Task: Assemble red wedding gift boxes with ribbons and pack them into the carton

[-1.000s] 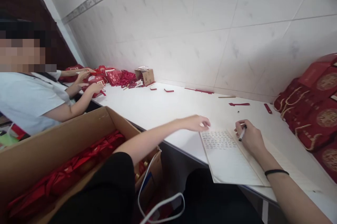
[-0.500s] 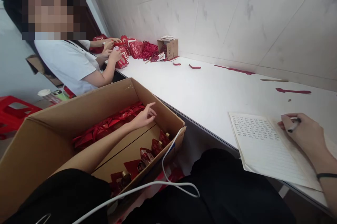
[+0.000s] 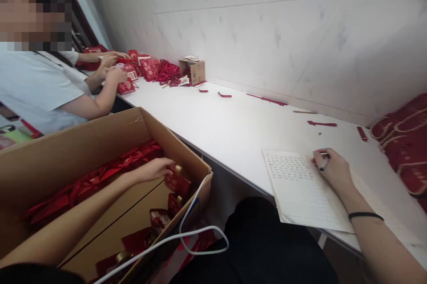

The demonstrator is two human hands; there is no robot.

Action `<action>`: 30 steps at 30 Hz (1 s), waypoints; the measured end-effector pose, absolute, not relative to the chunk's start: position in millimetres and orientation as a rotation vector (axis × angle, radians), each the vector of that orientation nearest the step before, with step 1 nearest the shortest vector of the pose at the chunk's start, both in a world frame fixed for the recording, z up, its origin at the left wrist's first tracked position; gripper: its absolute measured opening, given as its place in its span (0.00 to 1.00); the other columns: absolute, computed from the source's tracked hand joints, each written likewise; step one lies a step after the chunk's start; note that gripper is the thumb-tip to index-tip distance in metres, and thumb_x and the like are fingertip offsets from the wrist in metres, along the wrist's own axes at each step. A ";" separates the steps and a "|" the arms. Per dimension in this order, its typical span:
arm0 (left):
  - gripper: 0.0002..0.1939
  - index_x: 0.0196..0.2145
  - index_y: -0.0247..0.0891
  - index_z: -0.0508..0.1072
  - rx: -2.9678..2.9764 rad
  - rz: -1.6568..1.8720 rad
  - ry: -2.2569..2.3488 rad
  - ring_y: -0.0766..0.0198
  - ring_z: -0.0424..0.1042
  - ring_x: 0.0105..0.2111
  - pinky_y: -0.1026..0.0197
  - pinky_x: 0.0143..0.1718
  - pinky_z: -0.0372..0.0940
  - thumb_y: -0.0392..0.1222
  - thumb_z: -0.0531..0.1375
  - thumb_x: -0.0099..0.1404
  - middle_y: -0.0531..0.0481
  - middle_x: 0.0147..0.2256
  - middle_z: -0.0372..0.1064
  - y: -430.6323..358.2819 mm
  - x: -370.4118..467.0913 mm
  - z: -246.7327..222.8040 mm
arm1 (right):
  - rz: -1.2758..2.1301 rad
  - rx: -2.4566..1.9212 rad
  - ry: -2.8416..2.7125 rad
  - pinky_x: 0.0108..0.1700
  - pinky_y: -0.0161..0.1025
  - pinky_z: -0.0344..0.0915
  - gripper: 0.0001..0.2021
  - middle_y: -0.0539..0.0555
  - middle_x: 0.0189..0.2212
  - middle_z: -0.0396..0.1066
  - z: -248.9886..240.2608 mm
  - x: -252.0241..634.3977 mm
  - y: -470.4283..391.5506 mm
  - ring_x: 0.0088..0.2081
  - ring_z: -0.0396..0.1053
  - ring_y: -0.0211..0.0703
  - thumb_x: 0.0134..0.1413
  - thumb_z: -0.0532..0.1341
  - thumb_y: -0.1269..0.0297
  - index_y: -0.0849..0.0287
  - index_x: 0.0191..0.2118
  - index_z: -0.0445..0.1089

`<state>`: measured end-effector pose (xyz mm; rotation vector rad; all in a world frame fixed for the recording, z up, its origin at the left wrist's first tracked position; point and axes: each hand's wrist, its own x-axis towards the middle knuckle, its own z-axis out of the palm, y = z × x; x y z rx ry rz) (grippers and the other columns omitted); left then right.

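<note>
My left hand [image 3: 156, 170] is inside the cardboard box [image 3: 196, 164], its fingers curled at the edge of a red packet with a gold knob [image 3: 179, 182], which they appear to grip; the fingertips are partly hidden. More red packets with gold knobs [image 3: 160, 219] line the near side of the box, and folded red pieces [image 3: 96, 179] lie along its far side. Over an open notebook [image 3: 300, 195] with rows of handwriting, my right hand [image 3: 335, 173] is closed round a pen [image 3: 323, 162].
A white cable [image 3: 200, 230] hangs across the box's near edge. Red strips [image 3: 273, 101] and a small carton [image 3: 196, 72] lie along the wall on the white table [image 3: 207, 119]. Red bags [image 3: 407, 142] stand at right. At left a co-worker [image 3: 43, 88] handles red packets.
The view has swung right, bringing the red bags into sight. My left hand has gone from hovering with fingers apart to curling at a red packet. My right hand still holds the pen.
</note>
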<state>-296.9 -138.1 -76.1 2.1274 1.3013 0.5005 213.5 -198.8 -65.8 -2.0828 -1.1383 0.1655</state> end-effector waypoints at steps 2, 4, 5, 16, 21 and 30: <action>0.12 0.27 0.37 0.73 2.113 0.403 1.334 0.67 0.67 0.27 0.65 0.32 0.61 0.49 0.57 0.54 0.56 0.25 0.70 -125.8 -314.0 -36.8 | 0.165 -2.068 -1.154 0.32 0.41 0.61 0.03 0.52 0.16 0.67 -67.8 214.2 -196.2 0.24 0.67 0.47 0.42 0.55 0.63 0.56 0.26 0.62; 0.15 0.29 0.35 0.71 2.079 0.686 1.441 0.72 0.63 0.26 0.67 0.32 0.59 0.50 0.54 0.57 0.59 0.23 0.68 -112.4 -320.7 3.9 | 0.152 -2.049 -1.168 0.31 0.40 0.62 0.05 0.52 0.16 0.67 -69.8 214.9 -193.8 0.23 0.67 0.46 0.42 0.54 0.61 0.56 0.26 0.63; 0.14 0.27 0.36 0.69 2.027 0.952 1.479 0.73 0.61 0.23 0.68 0.29 0.58 0.51 0.57 0.55 0.61 0.20 0.65 -106.1 -317.2 22.9 | 0.143 -2.036 -1.181 0.31 0.40 0.62 0.06 0.52 0.16 0.68 -71.0 215.5 -192.8 0.23 0.68 0.46 0.42 0.54 0.60 0.56 0.26 0.63; 0.13 0.25 0.38 0.60 1.783 1.663 0.636 0.71 0.58 0.21 0.67 0.24 0.56 0.48 0.55 0.60 0.58 0.20 0.57 -71.7 -43.6 33.6 | 0.147 -1.585 -1.011 0.30 0.44 0.70 0.19 0.57 0.31 0.71 -71.8 211.2 -192.4 0.27 0.71 0.47 0.48 0.56 0.45 0.59 0.32 0.63; 0.13 0.26 0.38 0.60 1.779 1.263 0.540 0.70 0.59 0.23 0.67 0.26 0.56 0.49 0.55 0.61 0.57 0.22 0.57 -89.2 26.3 -29.6 | 0.165 -1.280 -0.989 0.45 0.48 0.69 0.18 0.61 0.41 0.71 -55.1 202.4 -194.9 0.44 0.69 0.50 0.54 0.55 0.47 0.59 0.34 0.65; 0.10 0.30 0.38 0.65 1.979 1.344 0.599 0.68 0.62 0.26 0.66 0.28 0.57 0.47 0.54 0.62 0.55 0.25 0.63 -99.4 9.1 -28.2 | -0.187 -1.333 -1.309 0.45 0.50 0.67 0.10 0.60 0.45 0.70 -39.0 163.2 -183.9 0.44 0.69 0.51 0.55 0.57 0.55 0.56 0.36 0.65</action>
